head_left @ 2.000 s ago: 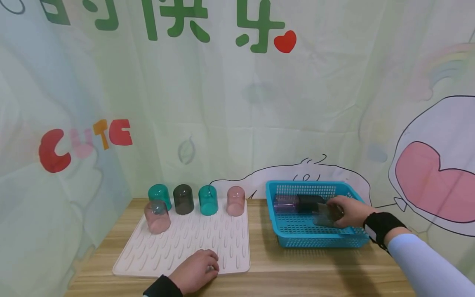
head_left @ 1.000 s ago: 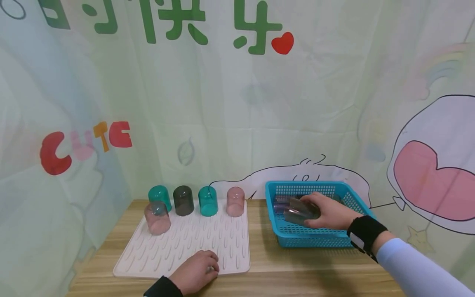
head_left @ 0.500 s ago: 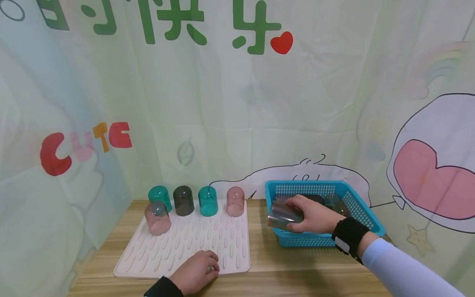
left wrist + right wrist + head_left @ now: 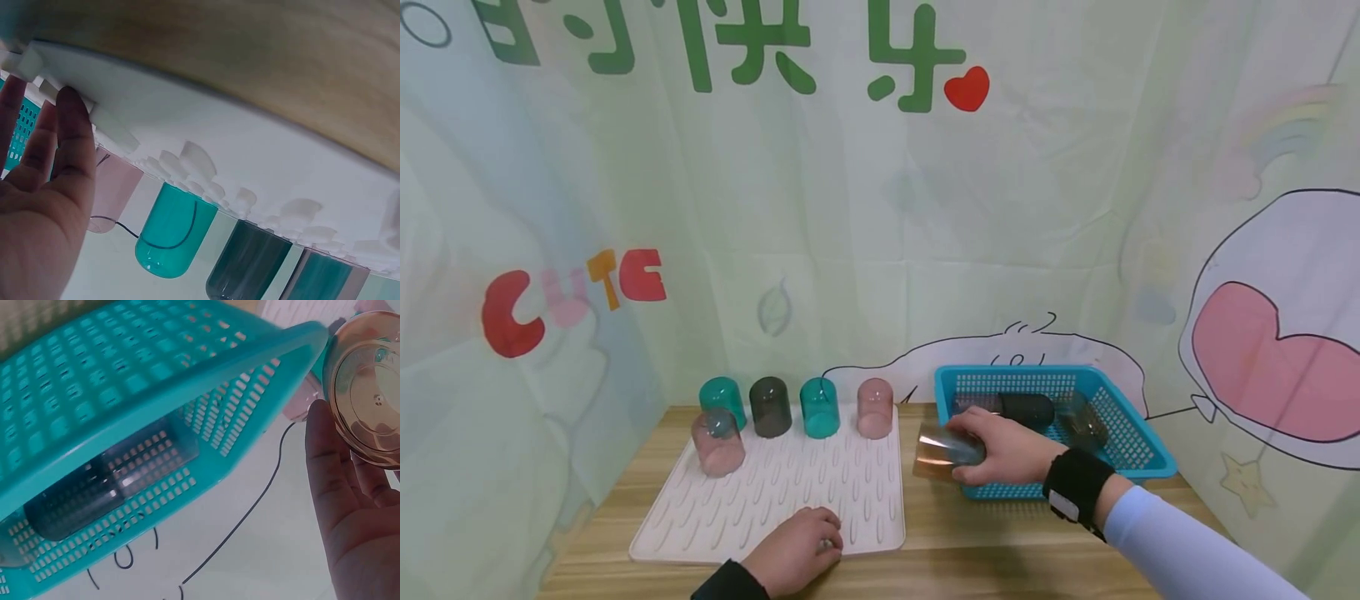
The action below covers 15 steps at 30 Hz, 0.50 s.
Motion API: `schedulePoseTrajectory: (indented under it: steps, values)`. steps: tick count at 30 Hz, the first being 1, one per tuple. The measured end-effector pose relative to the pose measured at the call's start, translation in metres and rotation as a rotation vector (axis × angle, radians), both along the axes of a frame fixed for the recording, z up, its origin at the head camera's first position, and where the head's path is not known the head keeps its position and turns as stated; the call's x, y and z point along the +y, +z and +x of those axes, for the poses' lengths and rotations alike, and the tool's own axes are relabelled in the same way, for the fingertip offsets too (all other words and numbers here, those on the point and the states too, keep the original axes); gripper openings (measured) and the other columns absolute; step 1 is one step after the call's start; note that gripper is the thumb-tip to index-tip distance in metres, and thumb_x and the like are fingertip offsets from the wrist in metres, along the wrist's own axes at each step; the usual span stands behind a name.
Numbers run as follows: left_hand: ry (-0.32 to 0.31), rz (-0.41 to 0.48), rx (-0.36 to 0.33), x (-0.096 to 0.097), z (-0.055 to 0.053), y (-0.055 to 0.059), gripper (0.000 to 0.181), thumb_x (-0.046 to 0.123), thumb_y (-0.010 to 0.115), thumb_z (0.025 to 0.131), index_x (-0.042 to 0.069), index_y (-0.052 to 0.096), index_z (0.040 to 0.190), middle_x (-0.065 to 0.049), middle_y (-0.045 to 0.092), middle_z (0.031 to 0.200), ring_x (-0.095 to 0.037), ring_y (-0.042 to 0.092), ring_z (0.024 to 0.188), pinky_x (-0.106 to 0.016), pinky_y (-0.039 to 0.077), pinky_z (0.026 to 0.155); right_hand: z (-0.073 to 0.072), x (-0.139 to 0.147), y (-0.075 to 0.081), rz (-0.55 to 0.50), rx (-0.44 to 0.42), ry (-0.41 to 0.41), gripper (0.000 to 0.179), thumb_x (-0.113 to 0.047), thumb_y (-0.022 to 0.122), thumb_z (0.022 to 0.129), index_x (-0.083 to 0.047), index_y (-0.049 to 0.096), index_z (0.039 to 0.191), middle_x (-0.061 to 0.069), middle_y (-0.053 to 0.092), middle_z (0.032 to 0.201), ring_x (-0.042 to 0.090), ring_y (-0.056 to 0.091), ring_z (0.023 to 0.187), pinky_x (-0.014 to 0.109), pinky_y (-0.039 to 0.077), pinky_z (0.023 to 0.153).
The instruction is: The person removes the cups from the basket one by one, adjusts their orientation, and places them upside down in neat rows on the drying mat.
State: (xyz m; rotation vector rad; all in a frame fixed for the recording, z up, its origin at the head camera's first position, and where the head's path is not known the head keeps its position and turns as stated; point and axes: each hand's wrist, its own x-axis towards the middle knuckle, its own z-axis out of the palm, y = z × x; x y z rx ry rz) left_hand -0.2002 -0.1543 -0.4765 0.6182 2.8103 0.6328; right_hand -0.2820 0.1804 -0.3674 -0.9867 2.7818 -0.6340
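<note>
My right hand (image 4: pixel 1011 448) grips a see-through amber-brown cup (image 4: pixel 942 453), tipped on its side, just left of the blue basket's front corner. In the right wrist view the round base of that cup (image 4: pixel 375 394) faces the camera, with fingers along its side. My left hand (image 4: pixel 799 546) rests at the front edge of a white ridged drying mat (image 4: pixel 805 483), fingers loosely bent and touching it. Upside down on the mat stand teal cups (image 4: pixel 820 408), a dark grey cup (image 4: pixel 771 407) and pink cups (image 4: pixel 876 408); a pink one (image 4: pixel 718 450) is nearer the front left.
The blue perforated basket (image 4: pixel 1153 454) stands at the right. Lying inside are a black cup (image 4: pixel 1028 410), a brownish clear cup (image 4: pixel 1082 421) and a purplish cup, partly hidden behind my right hand. A printed curtain (image 4: pixel 820 208) hangs behind the wooden table (image 4: pixel 925 575).
My right hand has lifted the amber-brown cup out of the basket and carried it left past the basket's rim. The left hand has stayed in place.
</note>
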Motion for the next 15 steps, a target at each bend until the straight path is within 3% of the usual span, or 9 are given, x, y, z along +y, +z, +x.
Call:
schedulePoseTrajectory:
  steps: [7,15]
  values:
    - [0.018,-0.008,-0.025,0.001,-0.001,0.0,0.006,0.029,0.065,0.088,0.025,0.07,0.087,0.004,0.061,0.105,-0.014,0.053,0.098,-0.046,0.049,0.092,0.003,-0.013,-0.003,0.013,-0.012,0.032,0.064,-0.054,0.069,0.077,-0.02,0.052,0.128,-0.003,0.053,0.11,0.011,0.051,0.09,0.029,0.053,0.076]
    - [0.01,-0.011,-0.02,0.001,-0.001,-0.001,0.007,0.029,0.065,0.088,0.025,0.07,0.086,0.004,0.061,0.106,-0.015,0.054,0.099,-0.046,0.049,0.091,0.006,-0.025,-0.007,0.041,-0.022,0.059,0.064,-0.055,0.068,0.077,-0.021,0.052,0.128,-0.007,0.051,0.111,0.011,0.049,0.093,0.03,0.053,0.081]
